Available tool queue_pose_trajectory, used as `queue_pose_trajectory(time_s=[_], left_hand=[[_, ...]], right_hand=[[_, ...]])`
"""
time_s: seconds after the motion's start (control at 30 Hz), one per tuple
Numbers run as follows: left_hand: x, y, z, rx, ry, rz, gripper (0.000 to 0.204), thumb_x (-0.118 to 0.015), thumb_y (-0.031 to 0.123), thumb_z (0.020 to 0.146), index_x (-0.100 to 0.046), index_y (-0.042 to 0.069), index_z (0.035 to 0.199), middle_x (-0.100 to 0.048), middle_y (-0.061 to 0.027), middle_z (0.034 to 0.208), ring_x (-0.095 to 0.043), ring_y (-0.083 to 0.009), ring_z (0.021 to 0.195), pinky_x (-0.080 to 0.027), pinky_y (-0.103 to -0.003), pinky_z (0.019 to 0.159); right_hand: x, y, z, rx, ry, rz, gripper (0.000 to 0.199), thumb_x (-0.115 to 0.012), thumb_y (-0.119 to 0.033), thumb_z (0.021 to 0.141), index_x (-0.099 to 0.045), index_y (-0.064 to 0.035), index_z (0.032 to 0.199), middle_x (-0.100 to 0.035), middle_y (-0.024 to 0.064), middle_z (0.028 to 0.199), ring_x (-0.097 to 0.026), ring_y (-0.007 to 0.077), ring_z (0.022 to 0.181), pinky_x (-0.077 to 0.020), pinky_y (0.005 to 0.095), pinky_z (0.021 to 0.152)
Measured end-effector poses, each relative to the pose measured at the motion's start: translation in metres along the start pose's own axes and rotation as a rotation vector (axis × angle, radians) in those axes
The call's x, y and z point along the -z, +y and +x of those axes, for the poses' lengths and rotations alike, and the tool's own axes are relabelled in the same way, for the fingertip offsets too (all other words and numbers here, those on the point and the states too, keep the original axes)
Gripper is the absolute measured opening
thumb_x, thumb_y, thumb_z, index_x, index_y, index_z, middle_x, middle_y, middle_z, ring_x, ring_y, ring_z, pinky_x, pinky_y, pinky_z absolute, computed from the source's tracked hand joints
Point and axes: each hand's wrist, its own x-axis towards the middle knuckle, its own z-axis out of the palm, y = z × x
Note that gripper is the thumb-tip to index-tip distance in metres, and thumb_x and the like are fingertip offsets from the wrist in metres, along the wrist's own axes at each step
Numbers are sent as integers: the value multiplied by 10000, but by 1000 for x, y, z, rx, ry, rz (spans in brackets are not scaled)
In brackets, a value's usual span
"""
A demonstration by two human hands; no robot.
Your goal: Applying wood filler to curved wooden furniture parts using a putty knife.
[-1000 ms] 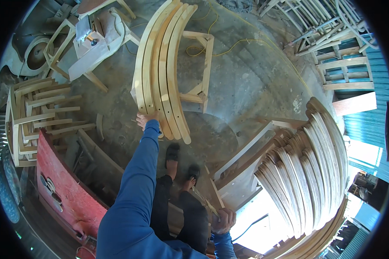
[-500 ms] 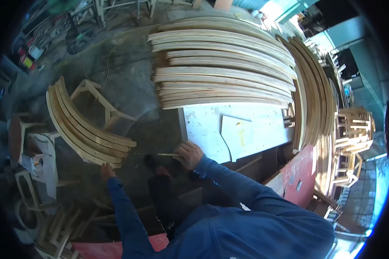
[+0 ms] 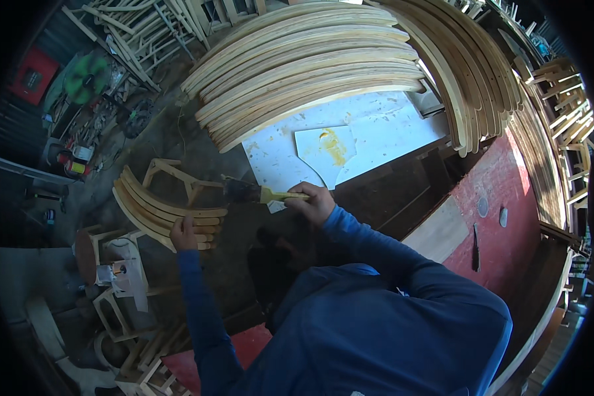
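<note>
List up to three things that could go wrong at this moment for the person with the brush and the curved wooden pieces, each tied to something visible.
1. The left hand steadies only the end of the small stack of curved pieces on a low stand; the stack might slide off.
2. The right hand holds the brush out past the white board; it could drip onto the floor.
3. Clutter around the feet could trip the person.
</note>
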Motion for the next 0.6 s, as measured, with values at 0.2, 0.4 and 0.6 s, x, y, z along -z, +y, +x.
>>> queue_pose_trajectory(time_s=[0.2, 0.4, 0.6], left_hand=[[-112, 65, 62, -333, -277, 159, 309, -763, 233, 870, -668, 10, 1063, -710, -115, 984, -669, -206, 881, -525, -333, 813], [-226, 102, 125, -620, -277, 382, 458, -787, 244, 821, -619, 46, 1198, -686, -178, 1136, -634, -367, 1094, -503, -439, 933], [-286, 127, 136, -731, -215, 631, 562, -768, 203, 815, -527, 92, 1310, -534, -184, 1364, -500, -418, 1252, -439, -493, 1016]], right_hand=[[130, 6, -105, -246, 493, 248, 246, -740, -191, 931, -698, 6, 1074, -731, 51, 870, -663, 110, 777, -526, 245, 703], [210, 22, -212, -294, 996, 180, 287, -707, -242, 961, -693, -1, 1116, -732, 74, 846, -637, 104, 667, -509, 230, 601], [204, 30, -296, -404, 1168, 285, 337, -713, -268, 949, -674, 17, 1125, -718, 103, 827, -620, 128, 604, -506, 248, 564]])
